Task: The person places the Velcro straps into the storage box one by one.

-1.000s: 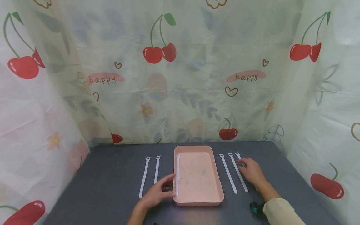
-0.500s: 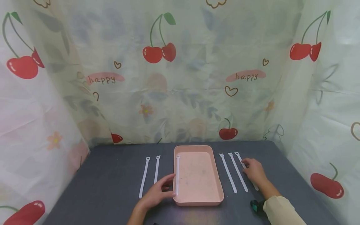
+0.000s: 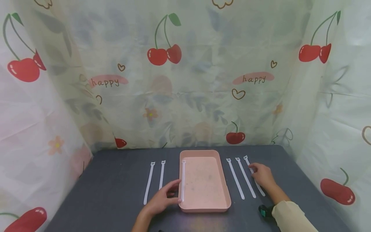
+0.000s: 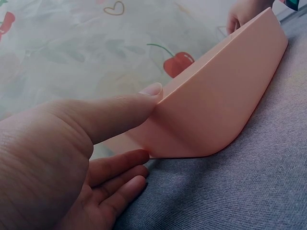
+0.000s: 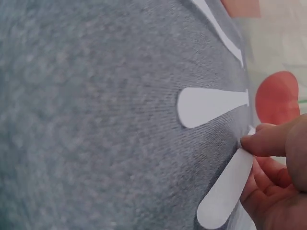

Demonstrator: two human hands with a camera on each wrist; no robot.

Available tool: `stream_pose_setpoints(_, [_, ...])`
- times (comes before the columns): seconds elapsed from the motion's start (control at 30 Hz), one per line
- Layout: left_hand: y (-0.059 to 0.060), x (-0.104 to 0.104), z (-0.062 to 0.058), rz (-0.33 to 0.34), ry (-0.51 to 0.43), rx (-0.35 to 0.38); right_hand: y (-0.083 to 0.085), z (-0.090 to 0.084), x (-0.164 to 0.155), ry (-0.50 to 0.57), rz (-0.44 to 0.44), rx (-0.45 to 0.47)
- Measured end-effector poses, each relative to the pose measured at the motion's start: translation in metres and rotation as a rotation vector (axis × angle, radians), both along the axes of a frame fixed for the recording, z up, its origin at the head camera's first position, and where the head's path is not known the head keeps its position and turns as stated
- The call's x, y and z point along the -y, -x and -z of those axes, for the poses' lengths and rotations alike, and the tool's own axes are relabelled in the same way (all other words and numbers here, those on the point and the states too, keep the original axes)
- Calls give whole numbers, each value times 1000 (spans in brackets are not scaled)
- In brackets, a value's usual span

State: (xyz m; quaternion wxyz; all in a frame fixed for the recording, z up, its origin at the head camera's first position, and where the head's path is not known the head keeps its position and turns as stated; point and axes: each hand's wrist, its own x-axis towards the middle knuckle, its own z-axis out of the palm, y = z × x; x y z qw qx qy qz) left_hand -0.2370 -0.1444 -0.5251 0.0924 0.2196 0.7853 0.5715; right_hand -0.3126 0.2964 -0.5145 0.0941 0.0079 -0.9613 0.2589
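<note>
A pink tray (image 3: 223,193) lies mid-table. My left hand (image 3: 174,193) holds its left rim, thumb (image 4: 144,96) on top and fingers (image 4: 122,165) against the outer wall. A white strap (image 3: 183,180) lies along that rim inside the tray. Three white straps lie right of the tray. My right hand (image 3: 252,168) pinches the rightmost strap (image 3: 260,190) near its far end, and in the right wrist view the fingertips (image 5: 268,139) grip this strap (image 5: 225,191). The middle strap (image 3: 245,177) and the inner strap (image 3: 235,178) lie flat and untouched.
Two more white straps (image 3: 148,183) (image 3: 161,175) lie side by side left of the tray on the dark grey table (image 3: 116,180). Cherry-print curtains (image 3: 185,80) close in the back and both sides. A small black and green device (image 3: 265,211) sits by my right wrist.
My right hand has shifted slightly right and taken the rightmost strap in a pinch; the strap's near end now shows past the hand. The left hand and tray have not moved.
</note>
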Motion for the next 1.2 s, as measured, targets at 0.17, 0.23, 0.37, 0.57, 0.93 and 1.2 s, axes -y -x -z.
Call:
stream_pose_setpoints(0.17, [1,-1,0,-7,5,17,-3,-2,0,4,-26,-7])
stream_pose_setpoints(0.23, [1,-2,0,-8,8,22,-3,-4,0,18,-29,5])
stream_pose_setpoints(0.37, [2,-2,0,-13,15,30,-4,-7,1,39,-31,29])
stream_pose_setpoints(0.57, [2,-2,0,-11,13,17,-4,-14,6,55,-43,22])
stream_pose_setpoints(0.93, [0,-2,-1,-12,9,21,-8,-39,19,61,-99,-52])
stream_pose_setpoints(1.2, [0,-2,-2,-12,7,21,-6,-52,35,141,-102,-33])
